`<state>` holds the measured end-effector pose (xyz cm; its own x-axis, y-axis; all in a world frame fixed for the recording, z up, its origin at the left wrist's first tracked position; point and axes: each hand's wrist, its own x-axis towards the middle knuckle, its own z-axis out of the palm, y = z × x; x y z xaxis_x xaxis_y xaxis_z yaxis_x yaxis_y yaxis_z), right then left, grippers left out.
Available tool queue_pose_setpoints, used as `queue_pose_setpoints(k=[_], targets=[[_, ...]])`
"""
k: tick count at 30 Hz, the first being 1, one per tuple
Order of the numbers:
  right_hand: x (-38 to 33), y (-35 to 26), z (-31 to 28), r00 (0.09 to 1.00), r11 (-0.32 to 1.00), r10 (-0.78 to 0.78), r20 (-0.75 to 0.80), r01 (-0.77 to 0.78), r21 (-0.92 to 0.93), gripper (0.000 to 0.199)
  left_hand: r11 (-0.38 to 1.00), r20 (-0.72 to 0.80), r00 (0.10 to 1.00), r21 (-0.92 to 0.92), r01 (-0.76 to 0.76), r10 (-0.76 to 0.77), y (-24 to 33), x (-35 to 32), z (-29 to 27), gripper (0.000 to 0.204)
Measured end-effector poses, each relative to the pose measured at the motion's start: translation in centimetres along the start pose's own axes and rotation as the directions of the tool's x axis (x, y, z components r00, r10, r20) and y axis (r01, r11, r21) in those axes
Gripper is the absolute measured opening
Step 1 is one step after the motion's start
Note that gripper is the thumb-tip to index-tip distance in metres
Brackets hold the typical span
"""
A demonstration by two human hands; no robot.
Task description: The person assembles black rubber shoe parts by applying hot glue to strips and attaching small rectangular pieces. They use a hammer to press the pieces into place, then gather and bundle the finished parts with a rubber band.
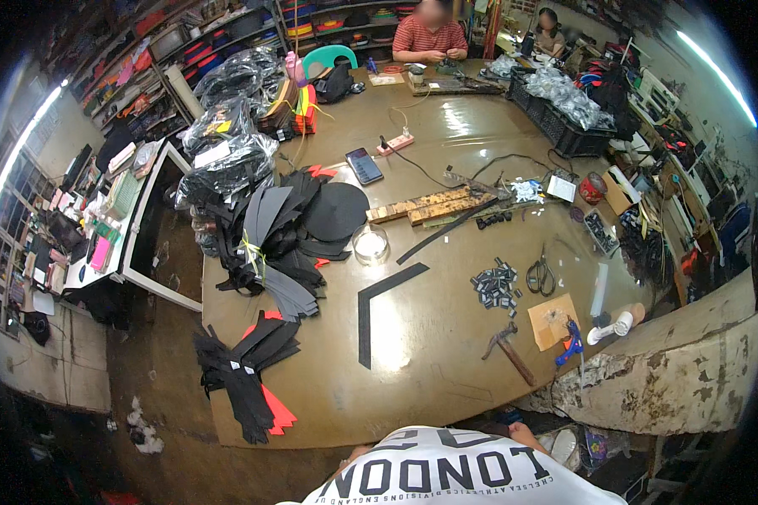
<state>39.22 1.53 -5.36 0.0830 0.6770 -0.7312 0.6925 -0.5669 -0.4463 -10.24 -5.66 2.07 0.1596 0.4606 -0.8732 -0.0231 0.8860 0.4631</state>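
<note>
Neither of my hands can be made out; only small patches of bare skin show beside my white shirt [434, 463] at the lower edge. In front of me on the brown table [455, 328] lies a black strip [365, 324] bent at an angle. To its right are a heap of small black and silver pieces [495, 284], a pair of scissors [541, 273] and a hammer [509, 352]. A blue glue gun [571, 343] rests by a brown cardboard piece [550, 320]. Left of the strip, black cut pieces [242, 370] lie bundled with red ones.
A larger pile of black and grey pieces [286, 227] covers the table's left side. Farther back are a roll of clear tape [370, 246], a phone [364, 166], wooden bars [434, 204] and a power strip [394, 144]. A person in red stripes [429, 38] sits at the far edge.
</note>
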Motion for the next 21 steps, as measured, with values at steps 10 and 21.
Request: queue_pose_setpoints(k=[10,21], targets=[[-3.9,-9.3,-6.9,0.650,0.993,-0.114,0.751,0.047,0.109,0.048,0.999,0.120,0.992,-0.015,-0.035,0.036,-0.6,-3.0,0.2,0.045],[9.0,-23.1,-5.2,0.619,0.848,-0.337,0.710,0.527,-0.057,0.046,0.960,-0.022,0.985,-0.229,0.160,-0.169,-5.0,-8.4,14.8,0.086]])
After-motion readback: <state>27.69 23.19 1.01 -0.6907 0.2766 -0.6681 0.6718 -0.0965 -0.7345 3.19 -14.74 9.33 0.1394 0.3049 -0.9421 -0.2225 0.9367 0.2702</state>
